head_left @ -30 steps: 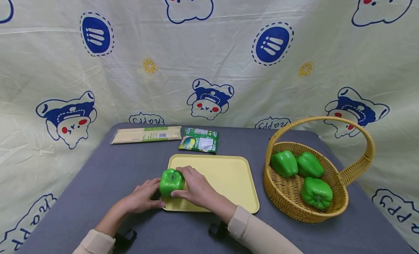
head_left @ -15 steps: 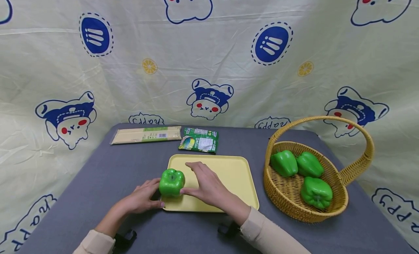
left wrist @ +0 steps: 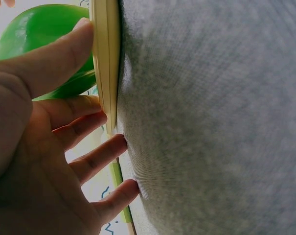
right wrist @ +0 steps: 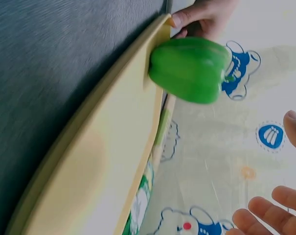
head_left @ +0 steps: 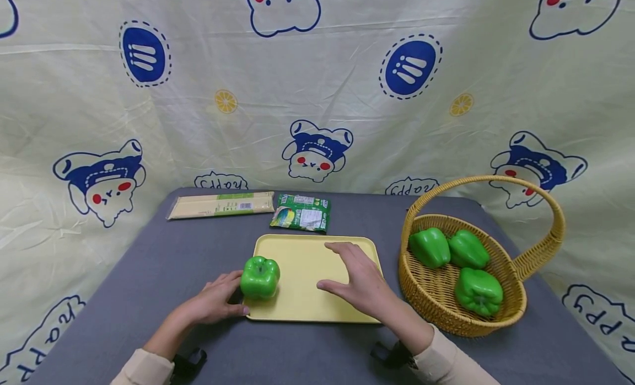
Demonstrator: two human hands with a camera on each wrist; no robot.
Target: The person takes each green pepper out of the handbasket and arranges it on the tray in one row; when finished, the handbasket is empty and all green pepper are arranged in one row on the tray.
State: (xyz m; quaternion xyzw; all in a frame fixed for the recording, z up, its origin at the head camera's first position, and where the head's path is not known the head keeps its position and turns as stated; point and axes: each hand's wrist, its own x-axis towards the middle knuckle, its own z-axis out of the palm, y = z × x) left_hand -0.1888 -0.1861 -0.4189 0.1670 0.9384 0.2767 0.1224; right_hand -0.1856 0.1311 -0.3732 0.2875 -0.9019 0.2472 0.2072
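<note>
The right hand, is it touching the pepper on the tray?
No, the right hand hovers over the tray, apart from the green pepper.

The tray lies at the middle of the bench. One pepper stands on its left end. The left hand is located at the tray's left edge; the right hand is above its right part. Behind the tray lies the pouch, with the long packet to its left. The basket, right of the tray, contains three peppers. The backdrop hangs behind the bench.
</note>
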